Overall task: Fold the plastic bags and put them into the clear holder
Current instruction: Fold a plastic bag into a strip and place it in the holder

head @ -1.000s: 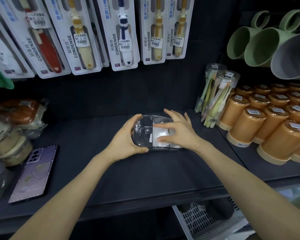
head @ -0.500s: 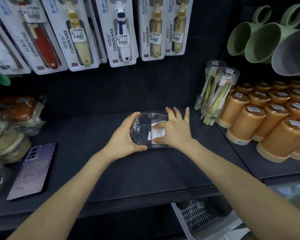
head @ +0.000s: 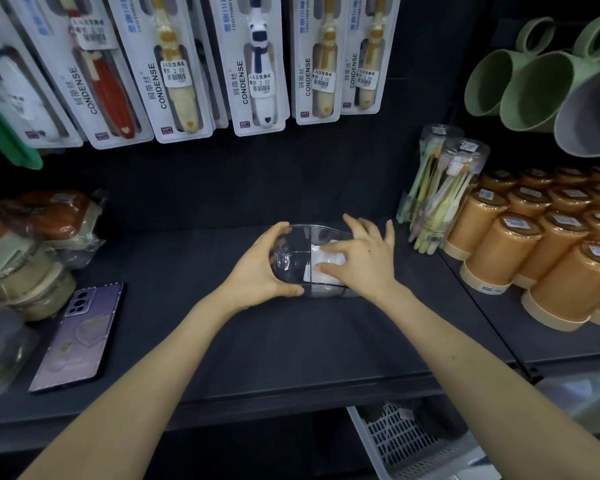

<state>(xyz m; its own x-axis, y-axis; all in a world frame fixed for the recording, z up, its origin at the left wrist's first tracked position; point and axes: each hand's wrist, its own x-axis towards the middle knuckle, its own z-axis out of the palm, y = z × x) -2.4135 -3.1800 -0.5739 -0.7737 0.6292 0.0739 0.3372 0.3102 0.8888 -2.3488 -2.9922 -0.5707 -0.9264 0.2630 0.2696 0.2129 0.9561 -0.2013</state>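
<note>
Left hand [head: 260, 271] is curled round the rounded left end of the clear holder [head: 291, 258], thumb on the near edge and fingers over the far rim. Right hand [head: 364, 261] is spread out on the right half, index and thumb pressing flat on the folded plastic bags [head: 328, 263], a crinkly white wad in the compartment right of the divider. Holder's glossy see-through plastic, sitting mid-frame on the matte dark shelf [head: 291, 341]. Lower left of the frame has a shiny purple phone [head: 78, 334] lying flat. Smooth orange canisters [head: 499, 251] are packed together at the right, and carded toothbrush packs [head: 257, 64] hang across the top.
</note>
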